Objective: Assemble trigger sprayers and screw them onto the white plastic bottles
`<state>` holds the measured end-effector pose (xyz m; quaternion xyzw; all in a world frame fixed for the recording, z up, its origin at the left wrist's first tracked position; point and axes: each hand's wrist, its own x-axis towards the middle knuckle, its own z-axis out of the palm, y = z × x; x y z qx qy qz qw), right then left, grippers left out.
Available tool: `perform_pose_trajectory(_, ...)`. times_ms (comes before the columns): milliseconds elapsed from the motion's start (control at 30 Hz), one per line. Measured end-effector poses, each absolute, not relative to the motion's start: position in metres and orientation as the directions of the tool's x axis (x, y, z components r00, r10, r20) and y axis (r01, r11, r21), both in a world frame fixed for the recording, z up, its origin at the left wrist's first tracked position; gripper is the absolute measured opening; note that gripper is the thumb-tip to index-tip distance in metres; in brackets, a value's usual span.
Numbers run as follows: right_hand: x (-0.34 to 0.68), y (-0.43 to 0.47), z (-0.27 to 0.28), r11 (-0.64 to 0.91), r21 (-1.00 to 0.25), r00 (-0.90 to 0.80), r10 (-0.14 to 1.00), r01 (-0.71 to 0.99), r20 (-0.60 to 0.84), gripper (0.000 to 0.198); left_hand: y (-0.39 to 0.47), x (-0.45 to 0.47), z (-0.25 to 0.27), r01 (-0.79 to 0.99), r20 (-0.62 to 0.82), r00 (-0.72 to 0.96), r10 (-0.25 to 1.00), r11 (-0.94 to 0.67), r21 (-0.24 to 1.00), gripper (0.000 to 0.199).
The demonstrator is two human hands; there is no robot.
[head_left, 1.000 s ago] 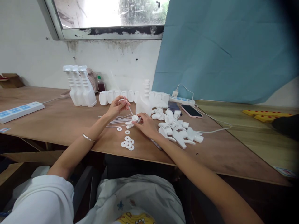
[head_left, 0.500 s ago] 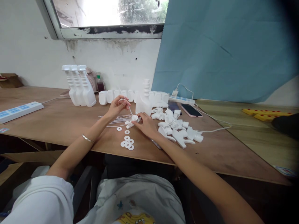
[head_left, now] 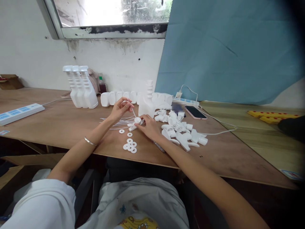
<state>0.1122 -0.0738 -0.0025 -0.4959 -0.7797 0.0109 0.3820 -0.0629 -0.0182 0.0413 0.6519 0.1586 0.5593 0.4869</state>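
Note:
My left hand point(head_left: 121, 108) pinches a thin white dip tube point(head_left: 133, 112), whose lower end meets the round opening of a white trigger sprayer head point(head_left: 137, 120). Closed around that sprayer head is my right hand point(head_left: 149, 126), with the nozzle part pointing down toward the table. Behind my hands, several more thin tubes point(head_left: 120, 122) lie loosely on the wood. Flat white ring washers point(head_left: 130, 146) are scattered and heaped nearer to me. A white spray bottle without a head point(head_left: 146, 103) stands upright just beyond my right hand.
Several loose sprayer heads point(head_left: 177, 125) are piled on the right, near a phone point(head_left: 195, 112) and a cable. Bottles lie in a row point(head_left: 119, 96) along the wall. Three assembled spray bottles point(head_left: 82, 89) stand at back left; a power strip point(head_left: 21, 114) lies at far left.
Almost nothing differs. Both hands keep their places, the tube still at the sprayer head's opening; the view has shifted very slightly.

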Motion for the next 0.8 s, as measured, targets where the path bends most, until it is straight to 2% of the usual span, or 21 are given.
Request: perform_pose_trajectory(800,0.1125,-0.0737,-0.0028,0.486,-0.393,-0.208,0.795,0.781,0.57,0.024,-0.0207,-0.0601,0.0411,-0.248,0.655,0.329,0.68,-0.607,0.755,0.033)
